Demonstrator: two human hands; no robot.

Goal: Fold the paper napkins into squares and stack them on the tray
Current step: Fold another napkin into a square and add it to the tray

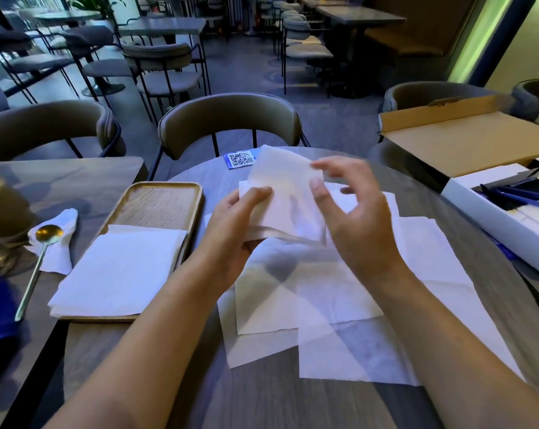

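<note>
Napkins, already folded (116, 270), sit stacked on the near end of the wooden tray (163, 199) at the left, overhanging its front rim. At centre, the left hand (231, 221) pinches the lower left edge of 1 half-folded napkin (285, 196) held above the bench (262, 407). The right hand (355, 212) is spread with fingers loosely curled; its thumb touches the paper's right edge. Loose sheets (339, 305) lie below. The thin paper could slip or crease crooked with only 1 hand gripping. A QR card (239, 158) shows no readable words.
</note>
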